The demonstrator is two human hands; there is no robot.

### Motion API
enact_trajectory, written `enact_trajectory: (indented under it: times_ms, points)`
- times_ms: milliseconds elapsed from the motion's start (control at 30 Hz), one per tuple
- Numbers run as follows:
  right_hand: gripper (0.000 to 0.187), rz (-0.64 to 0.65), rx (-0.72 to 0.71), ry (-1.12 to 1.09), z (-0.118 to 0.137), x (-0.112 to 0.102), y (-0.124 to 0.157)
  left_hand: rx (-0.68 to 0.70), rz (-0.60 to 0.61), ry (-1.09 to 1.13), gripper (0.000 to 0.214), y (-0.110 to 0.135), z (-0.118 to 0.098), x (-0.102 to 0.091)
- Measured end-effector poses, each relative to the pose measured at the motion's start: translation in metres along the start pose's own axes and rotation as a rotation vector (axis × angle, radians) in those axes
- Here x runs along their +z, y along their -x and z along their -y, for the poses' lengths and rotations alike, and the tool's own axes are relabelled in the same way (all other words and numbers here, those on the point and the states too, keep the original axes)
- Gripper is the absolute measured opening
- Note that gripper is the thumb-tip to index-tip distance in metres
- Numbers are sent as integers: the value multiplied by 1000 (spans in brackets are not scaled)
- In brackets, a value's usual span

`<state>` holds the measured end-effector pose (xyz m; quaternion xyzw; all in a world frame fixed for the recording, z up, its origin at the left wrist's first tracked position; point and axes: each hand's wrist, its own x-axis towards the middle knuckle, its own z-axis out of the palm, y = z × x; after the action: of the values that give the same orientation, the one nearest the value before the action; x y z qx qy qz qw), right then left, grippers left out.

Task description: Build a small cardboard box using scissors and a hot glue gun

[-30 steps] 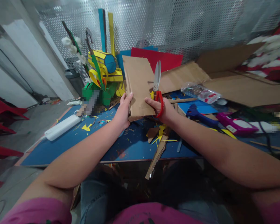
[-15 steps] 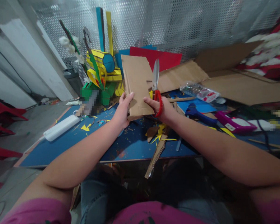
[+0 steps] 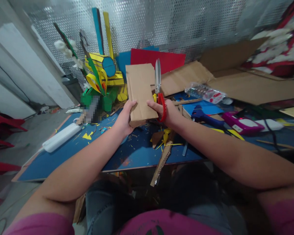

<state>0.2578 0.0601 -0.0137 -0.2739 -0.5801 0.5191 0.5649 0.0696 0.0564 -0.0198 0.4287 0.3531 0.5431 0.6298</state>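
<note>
Several red chairs (image 3: 5, 122) stand on the floor at nine o'clock, off the left end of the blue counter (image 3: 134, 156). Next, at eight o'clock on the counter, lies a white bar (image 3: 61, 137) with a cord running from its near end. A dark bin (image 3: 74, 86) stands at ten o'clock, and just right of it rises a yellow-striped model (image 3: 98, 61) with a blue end.

At the centre, I hold a brown cardboard piece (image 3: 140, 88) above the counter, its long sides running toward twelve. My left grip (image 3: 125, 116) is clamped on its edge at seven o'clock, thumb on the face. My right grip (image 3: 168, 111) is closed about the handle of the red-handled scissors (image 3: 157, 81), its thumb pressing the cardboard's face at five; the blades point to twelve. A red sheet (image 3: 161, 62) stands behind, at one o'clock.

Below, toward five, a cardboard strip (image 3: 161, 163) sticks out past the counter's front edge. At three o'clock lies a clear plastic bottle (image 3: 205, 93); at four, a blue glue gun (image 3: 207, 117) and, farther right, a purple device (image 3: 241, 123).
</note>
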Motion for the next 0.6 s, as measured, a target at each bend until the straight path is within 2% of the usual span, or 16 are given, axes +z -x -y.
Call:
enact_trajectory:
  times_ms: [133,267,400,600]
  points:
    - [63,-20,16,33,-5,-3,-2,-116,-12,-22,89,2,-5,3]
    - [61,-65,9,124,-4,-5,-4,-78,-87,-35,87,4,-7,8]
    - [60,-97,5,154,-1,-8,-9,193,-126,-59,100,4,-9,10]
    - [61,-202,61,38,4,-15,-21,518,-43,-299,109,3,-13,2]
